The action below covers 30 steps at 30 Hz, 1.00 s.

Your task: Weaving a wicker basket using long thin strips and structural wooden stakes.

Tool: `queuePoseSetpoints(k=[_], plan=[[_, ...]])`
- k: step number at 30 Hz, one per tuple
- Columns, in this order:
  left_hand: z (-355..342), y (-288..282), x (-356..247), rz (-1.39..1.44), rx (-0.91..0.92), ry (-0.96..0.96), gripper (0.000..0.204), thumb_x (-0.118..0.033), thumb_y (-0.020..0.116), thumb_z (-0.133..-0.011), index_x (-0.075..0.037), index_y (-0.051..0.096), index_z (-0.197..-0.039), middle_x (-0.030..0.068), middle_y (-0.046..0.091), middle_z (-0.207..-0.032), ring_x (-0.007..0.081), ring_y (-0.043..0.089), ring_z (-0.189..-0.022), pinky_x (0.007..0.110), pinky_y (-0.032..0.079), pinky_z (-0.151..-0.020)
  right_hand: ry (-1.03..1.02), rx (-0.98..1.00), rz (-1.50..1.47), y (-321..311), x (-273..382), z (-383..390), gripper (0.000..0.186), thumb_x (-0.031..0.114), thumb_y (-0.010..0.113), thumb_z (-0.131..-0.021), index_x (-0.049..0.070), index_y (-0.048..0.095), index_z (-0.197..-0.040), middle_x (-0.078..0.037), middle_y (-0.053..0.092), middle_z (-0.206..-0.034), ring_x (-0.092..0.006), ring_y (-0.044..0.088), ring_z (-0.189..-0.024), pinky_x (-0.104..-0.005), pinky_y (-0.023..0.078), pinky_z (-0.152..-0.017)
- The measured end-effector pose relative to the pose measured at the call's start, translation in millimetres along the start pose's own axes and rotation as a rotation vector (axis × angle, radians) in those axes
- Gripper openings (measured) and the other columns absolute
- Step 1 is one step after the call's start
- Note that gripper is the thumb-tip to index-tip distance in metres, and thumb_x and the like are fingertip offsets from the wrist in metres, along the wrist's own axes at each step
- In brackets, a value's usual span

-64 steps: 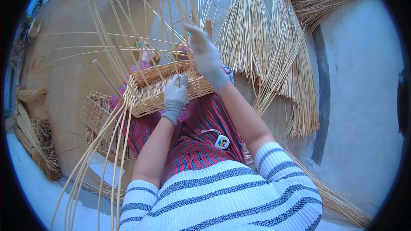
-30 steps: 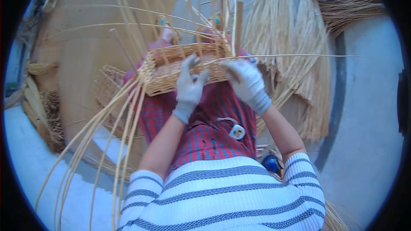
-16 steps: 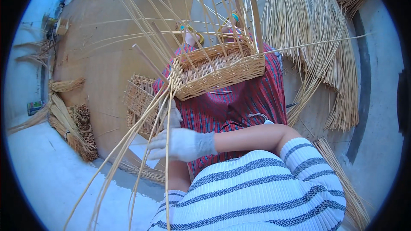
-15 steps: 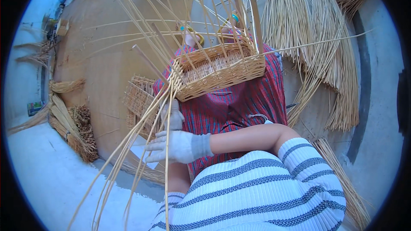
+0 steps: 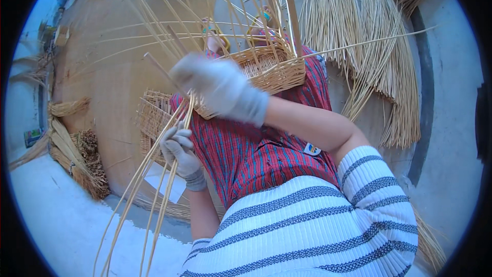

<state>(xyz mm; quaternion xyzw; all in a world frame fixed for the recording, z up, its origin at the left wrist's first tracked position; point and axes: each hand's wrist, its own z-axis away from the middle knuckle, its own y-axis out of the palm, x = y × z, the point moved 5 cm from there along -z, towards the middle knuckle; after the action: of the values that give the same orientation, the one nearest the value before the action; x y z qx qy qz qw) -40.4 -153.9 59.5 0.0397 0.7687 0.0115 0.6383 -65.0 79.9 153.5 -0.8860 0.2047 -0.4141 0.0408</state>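
Note:
A partly woven wicker basket rests on my lap over the red striped cloth, with long upright canes rising from its weave. Off its left corner a bunch of loose wicker strands hangs down toward the lower left. My left hand, in a pale grey glove, has its fingers closed round these strands just below the corner. Over the basket's left end is my gloved right hand, smeared by motion. It hides that corner, and whether it grips anything does not show.
Large bundles of cane lie on the floor at the far right. A flat woven wicker piece lies left of my lap. Further left are a tied bundle of stalks and a wooden block. One long cane sticks out rightward.
My right hand has moved up from the hanging strands to the basket's left end. My left hand, partly hidden before, now shows with the strands gathered in it. The view has shifted slightly.

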Motion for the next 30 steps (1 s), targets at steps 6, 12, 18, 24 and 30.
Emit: queuePoseSetpoints(k=[6,12,18,24,30], plan=[[43.1,30.4,29.2,-0.056,-0.185,-0.002,0.042,-0.035,0.045,-0.106,0.000,0.051,-0.128,0.0130,0.064,-0.106,0.0219,0.065,-0.100,0.034,0.053,-0.090,0.756,-0.491,-0.317,-63.6,-118.5,142.3,0.016,0.000,0.064,-0.094,0.004,0.055,-0.107,-0.007,0.067,-0.098,-0.0126,0.066,-0.088,-0.0258,0.055,-0.077],[-26.6,106.5,42.2,-0.308,0.246,-0.324,0.032,-0.020,0.056,-0.101,-0.004,0.051,-0.128,0.0119,0.063,-0.105,0.0150,0.065,-0.070,0.029,0.055,-0.062,0.700,-0.548,-0.353,-59.4,-101.1,147.9,0.011,0.000,0.060,-0.096,0.006,0.054,-0.102,-0.005,0.066,-0.095,-0.0132,0.066,-0.088,-0.0260,0.055,-0.079],[-38.2,108.0,106.2,-0.251,0.343,-0.517,0.018,-0.026,0.056,-0.102,-0.010,0.046,-0.099,0.0014,0.050,-0.075,0.0163,0.062,-0.047,0.026,0.050,-0.039,0.182,-0.033,0.210,-10.1,-76.9,6.7,0.033,-0.005,0.061,-0.089,0.002,0.057,-0.120,-0.013,0.065,-0.106,-0.0195,0.067,-0.099,-0.0314,0.054,-0.087],[-32.3,97.6,108.1,-0.036,0.165,-0.672,0.023,-0.023,0.060,-0.099,-0.009,0.043,-0.094,0.0066,0.058,-0.078,0.0188,0.063,-0.047,0.031,0.055,-0.040,0.601,-0.144,-0.068,-20.2,-82.5,-1.8,0.051,0.006,0.053,-0.096,0.015,0.041,-0.146,-0.012,0.063,-0.099,-0.0254,0.064,-0.082,-0.0355,0.053,-0.074],[-34.0,101.7,113.7,0.160,0.227,-0.537,0.026,-0.008,0.068,-0.090,-0.008,0.043,-0.088,0.0165,0.057,-0.126,0.0190,0.068,-0.072,0.030,0.059,-0.051,0.449,-0.542,-0.341,-60.6,-90.4,123.9,0.016,0.021,0.038,-0.108,0.009,0.049,-0.111,0.000,0.045,-0.066,-0.0087,0.043,-0.052,-0.0278,0.048,-0.058]])
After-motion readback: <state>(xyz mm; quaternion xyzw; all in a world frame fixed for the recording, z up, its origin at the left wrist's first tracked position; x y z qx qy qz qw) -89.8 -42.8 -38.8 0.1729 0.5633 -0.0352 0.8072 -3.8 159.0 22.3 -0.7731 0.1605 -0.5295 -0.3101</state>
